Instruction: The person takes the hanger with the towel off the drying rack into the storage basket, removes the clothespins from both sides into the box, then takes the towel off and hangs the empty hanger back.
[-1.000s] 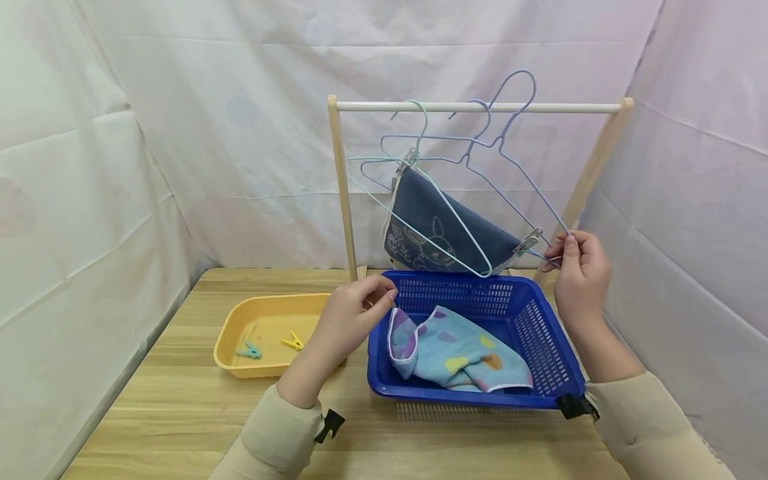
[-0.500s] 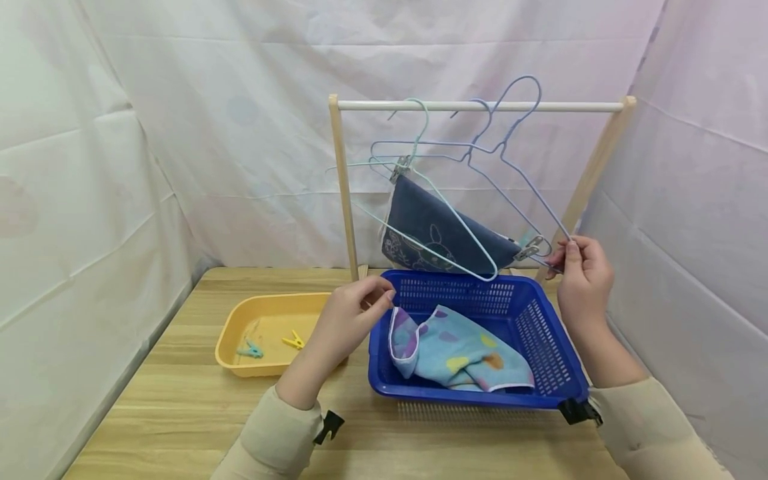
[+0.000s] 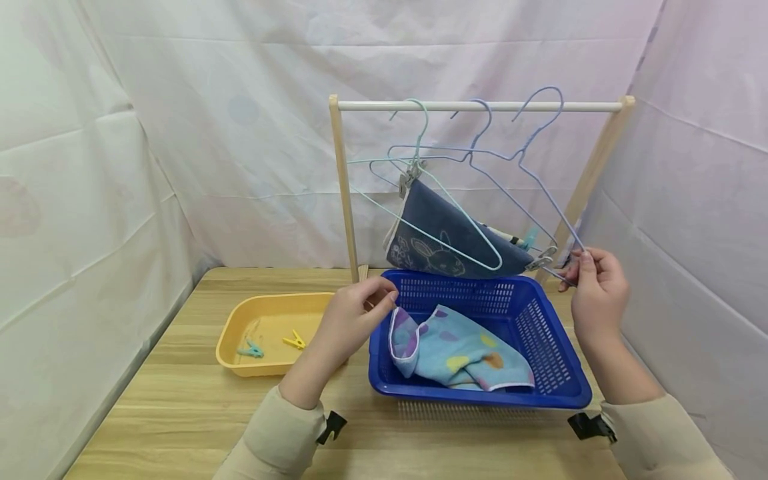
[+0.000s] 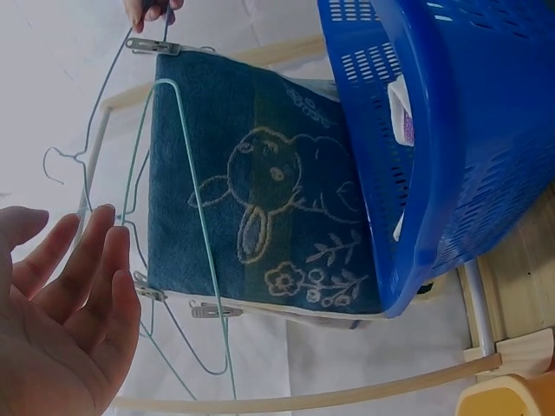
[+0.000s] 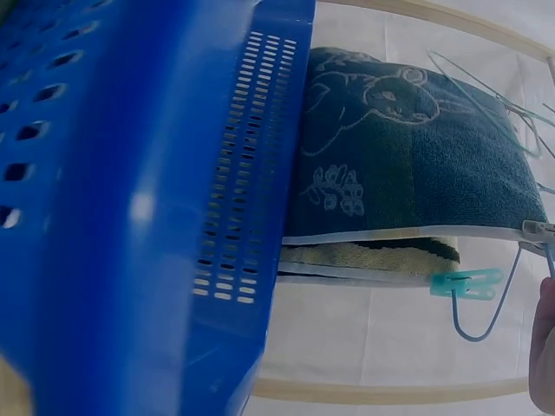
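Note:
My right hand point(image 3: 600, 297) pinches the lower right corner of a blue wire hanger point(image 3: 522, 157), whose hook is at the rod. Metal clips point(image 4: 154, 47) fasten a dark blue towel point(image 3: 435, 223) with a rabbit design to it; the towel slants down to the right. In front of the towel is a mint hanger point(image 3: 427, 127). Another blue hanger point(image 3: 470, 156) hangs on the rod in between. Over the left rim of the blue basket point(image 3: 480, 398), my left hand point(image 3: 354, 313) holds nothing, its fingers loosely bent in the left wrist view.
Inside the basket lies a light blue spotted towel point(image 3: 462, 357). To the left, a yellow tray point(image 3: 231, 363) contains a blue clothespin point(image 3: 252, 349) and a yellow clothespin point(image 3: 295, 340). A teal clothespin point(image 5: 468, 283) grips cloth behind the dark towel. The white rod point(image 3: 372, 105) has wooden posts.
My right hand has moved right and slightly down with the blue hanger; its hook has shifted right and lower along the rod. The dark towel has swung right. My left hand stays put.

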The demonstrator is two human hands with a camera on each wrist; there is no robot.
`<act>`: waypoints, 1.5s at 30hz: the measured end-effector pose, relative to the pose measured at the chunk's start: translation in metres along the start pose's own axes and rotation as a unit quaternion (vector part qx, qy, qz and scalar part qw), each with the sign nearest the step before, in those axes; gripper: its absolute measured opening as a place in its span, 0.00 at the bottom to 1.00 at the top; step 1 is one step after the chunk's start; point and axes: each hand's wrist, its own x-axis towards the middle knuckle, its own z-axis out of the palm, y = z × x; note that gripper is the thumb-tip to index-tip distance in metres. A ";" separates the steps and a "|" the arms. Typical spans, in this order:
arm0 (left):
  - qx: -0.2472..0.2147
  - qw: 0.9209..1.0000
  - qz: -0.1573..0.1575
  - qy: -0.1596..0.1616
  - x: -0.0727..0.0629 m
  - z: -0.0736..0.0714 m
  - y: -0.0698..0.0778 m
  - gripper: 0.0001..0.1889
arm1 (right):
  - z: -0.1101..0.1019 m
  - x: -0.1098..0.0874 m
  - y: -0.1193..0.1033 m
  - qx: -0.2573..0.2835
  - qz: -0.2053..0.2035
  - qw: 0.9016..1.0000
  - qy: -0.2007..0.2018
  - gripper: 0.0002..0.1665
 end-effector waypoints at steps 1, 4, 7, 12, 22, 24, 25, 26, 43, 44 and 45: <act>-0.001 1.000 -0.001 -0.001 0.000 0.000 0.000 0.04 | -0.002 -0.001 0.000 -0.006 0.002 1.000 0.002 0.11; -0.004 1.000 -0.004 -0.003 0.000 0.001 0.001 0.04 | -0.007 -0.004 -0.002 -0.024 -0.002 1.000 0.009 0.10; -0.006 1.000 -0.006 -0.003 0.000 0.002 0.001 0.04 | -0.012 -0.008 -0.004 -0.039 -0.014 0.999 0.014 0.10; -0.011 1.000 -0.004 0.001 0.000 0.002 0.001 0.04 | -0.021 -0.012 -0.008 -0.028 -0.030 0.999 0.019 0.10; -0.017 1.000 -0.006 0.012 -0.002 -0.001 0.002 0.04 | -0.037 -0.018 -0.011 -0.022 -0.033 0.998 0.039 0.09; -0.019 1.000 -0.008 0.014 -0.003 -0.002 0.002 0.04 | -0.040 -0.019 -0.012 -0.018 -0.031 0.998 0.044 0.09; -0.019 1.000 -0.011 0.014 -0.003 -0.003 0.002 0.04 | -0.042 -0.020 -0.012 -0.019 -0.030 0.998 0.048 0.09; -0.020 1.000 -0.013 0.014 -0.004 -0.003 0.002 0.04 | -0.043 -0.021 -0.013 -0.020 -0.029 0.998 0.053 0.09; -0.028 0.999 -0.013 0.014 -0.005 -0.001 0.002 0.04 | -0.066 -0.032 -0.031 -0.026 -0.010 0.997 0.076 0.06; -0.031 0.999 -0.014 0.013 -0.005 0.000 0.002 0.04 | -0.067 -0.032 -0.031 -0.028 -0.007 0.997 0.075 0.05; -0.033 0.999 -0.016 0.012 -0.005 0.000 0.002 0.04 | -0.068 -0.032 -0.031 -0.025 -0.003 0.997 0.075 0.05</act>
